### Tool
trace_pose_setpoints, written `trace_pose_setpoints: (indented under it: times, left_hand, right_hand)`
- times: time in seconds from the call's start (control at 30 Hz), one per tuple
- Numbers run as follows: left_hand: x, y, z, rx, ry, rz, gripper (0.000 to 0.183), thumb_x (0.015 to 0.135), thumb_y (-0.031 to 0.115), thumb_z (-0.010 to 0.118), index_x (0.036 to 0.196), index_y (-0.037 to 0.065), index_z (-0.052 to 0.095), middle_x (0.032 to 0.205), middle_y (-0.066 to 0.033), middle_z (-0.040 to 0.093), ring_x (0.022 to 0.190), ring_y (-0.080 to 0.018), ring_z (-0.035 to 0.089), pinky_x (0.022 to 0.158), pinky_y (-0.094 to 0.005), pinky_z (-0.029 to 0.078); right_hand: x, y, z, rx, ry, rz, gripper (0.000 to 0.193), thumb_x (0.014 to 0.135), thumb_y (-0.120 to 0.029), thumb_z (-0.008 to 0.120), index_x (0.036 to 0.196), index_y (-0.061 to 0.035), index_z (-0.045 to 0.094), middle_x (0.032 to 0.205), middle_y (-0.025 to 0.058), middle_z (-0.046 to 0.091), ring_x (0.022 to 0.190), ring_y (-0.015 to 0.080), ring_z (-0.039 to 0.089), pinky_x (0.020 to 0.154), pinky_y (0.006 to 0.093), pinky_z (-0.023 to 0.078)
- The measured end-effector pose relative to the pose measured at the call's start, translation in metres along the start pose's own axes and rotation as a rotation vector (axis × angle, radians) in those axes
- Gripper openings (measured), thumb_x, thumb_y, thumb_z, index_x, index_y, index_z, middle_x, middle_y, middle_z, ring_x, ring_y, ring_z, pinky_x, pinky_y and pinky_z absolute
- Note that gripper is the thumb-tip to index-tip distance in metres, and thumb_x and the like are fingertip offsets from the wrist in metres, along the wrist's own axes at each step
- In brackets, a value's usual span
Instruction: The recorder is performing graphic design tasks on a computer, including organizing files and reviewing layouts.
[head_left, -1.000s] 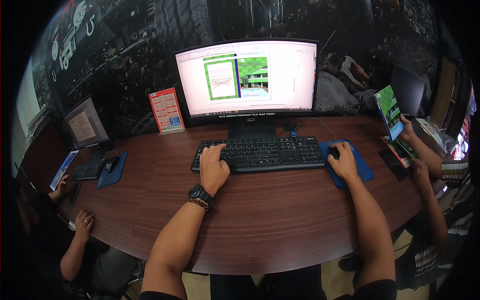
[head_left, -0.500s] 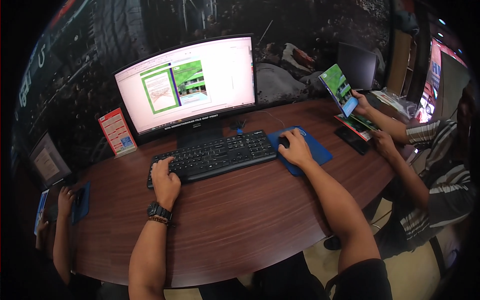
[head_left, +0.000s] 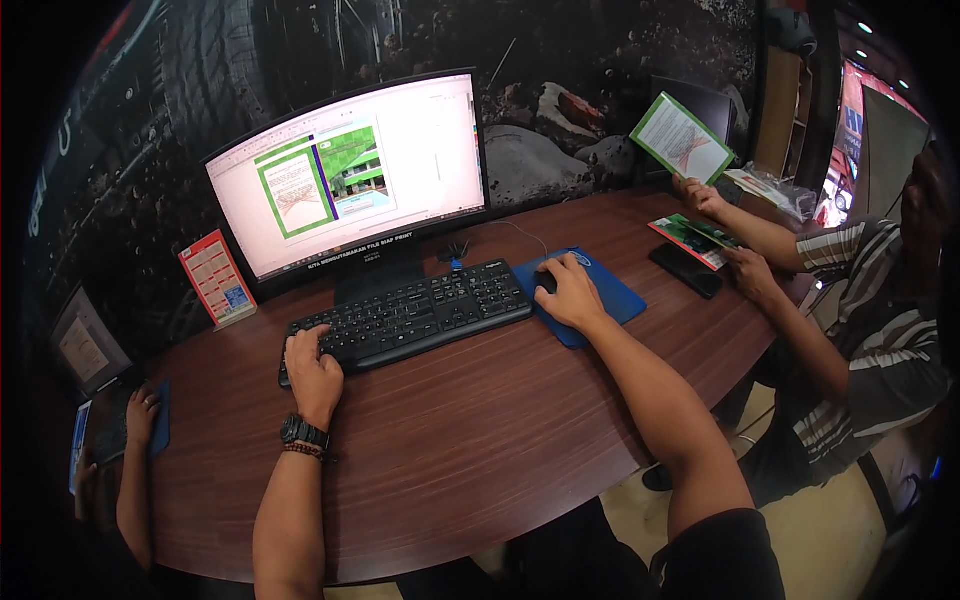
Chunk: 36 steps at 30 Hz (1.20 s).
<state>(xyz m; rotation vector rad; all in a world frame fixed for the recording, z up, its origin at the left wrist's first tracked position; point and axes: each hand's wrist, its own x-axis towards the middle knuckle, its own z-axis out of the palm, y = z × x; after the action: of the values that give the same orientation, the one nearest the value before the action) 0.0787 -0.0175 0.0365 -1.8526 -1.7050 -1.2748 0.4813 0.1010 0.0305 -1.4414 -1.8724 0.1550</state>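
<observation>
My left hand (head_left: 315,378) rests on the left end of a black keyboard (head_left: 420,318), fingers apart over the keys and holding nothing. A dark watch (head_left: 303,432) and a beaded bracelet circle that wrist. My right hand (head_left: 575,296) is closed over a black computer mouse (head_left: 545,281), mostly covered by the fingers, on a blue mouse pad (head_left: 612,296). Behind the keyboard stands a wide monitor (head_left: 400,120), showing a two-part cover layout: a green-framed text page on the left and a green panel with a building picture on the right.
At the right a person in a striped shirt (head_left: 860,270) holds up a green-bordered sheet or booklet (head_left: 683,138) and touches green-and-red printed matter (head_left: 690,240) by a black phone (head_left: 686,272). A desk calendar (head_left: 218,280) stands left of the monitor. Another person's hand (head_left: 142,412) is at far left.
The person at the right has turned the raised booklet from its green picture side to a white text side. My hands stay on the keyboard and mouse; the whole view has shifted slightly.
</observation>
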Motion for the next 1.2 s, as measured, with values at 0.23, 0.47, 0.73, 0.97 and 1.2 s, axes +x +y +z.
trace_pose_setpoints:
  times: [0.23,0.47,0.73,0.97,1.2]
  left_hand:
    - [0.000,-0.002,0.001,0.000,0.000,0.002,0.042,0.068,-0.010,0.049,0.106,0.002,0.064,0.085,-0.0119,0.051,0.085,-0.0313,0.050,0.084,-0.0430,0.042]
    - [-0.001,-0.003,-0.004,0.034,0.060,0.089,0.040,0.068,-0.006,0.052,0.105,0.003,0.064,0.091,-0.0154,0.058,0.093,-0.0361,0.054,0.084,-0.0474,0.043]
    - [-0.001,-0.003,-0.002,0.027,0.030,0.034,0.039,0.069,-0.005,0.055,0.106,0.002,0.066,0.091,-0.0116,0.058,0.092,-0.0331,0.054,0.083,-0.0437,0.043]
    - [-0.001,-0.003,-0.003,0.021,0.024,0.026,0.039,0.069,-0.006,0.056,0.105,0.003,0.066,0.091,-0.0100,0.058,0.092,-0.0307,0.053,0.084,-0.0420,0.043]
    - [-0.002,-0.003,-0.002,0.020,0.011,0.010,0.039,0.069,-0.006,0.057,0.105,0.003,0.066,0.090,-0.0095,0.058,0.091,-0.0302,0.053,0.083,-0.0416,0.043]
  right_hand:
    - [-0.001,-0.003,-0.002,-0.004,0.005,0.013,0.042,0.080,-0.022,0.065,0.118,-0.0068,0.063,0.124,0.0144,0.055,0.119,0.0349,0.054,0.102,0.0425,0.045]
    - [0.004,0.005,0.009,0.003,0.022,-0.105,0.041,0.079,-0.024,0.069,0.116,-0.0075,0.065,0.120,0.0175,0.056,0.117,0.0379,0.055,0.098,0.0456,0.047]
    - [-0.001,-0.006,-0.001,0.010,0.030,-0.071,0.037,0.079,-0.018,0.066,0.114,-0.0046,0.065,0.119,0.0162,0.056,0.113,0.0371,0.058,0.096,0.0446,0.048]
    - [-0.002,-0.011,-0.003,-0.013,0.017,-0.043,0.038,0.081,-0.017,0.065,0.117,-0.0044,0.064,0.121,0.0157,0.056,0.115,0.0365,0.058,0.098,0.0438,0.047]
    - [-0.003,-0.012,-0.006,0.015,0.010,-0.078,0.038,0.083,-0.018,0.066,0.117,-0.0035,0.064,0.121,0.0157,0.056,0.115,0.0361,0.058,0.099,0.0431,0.048]
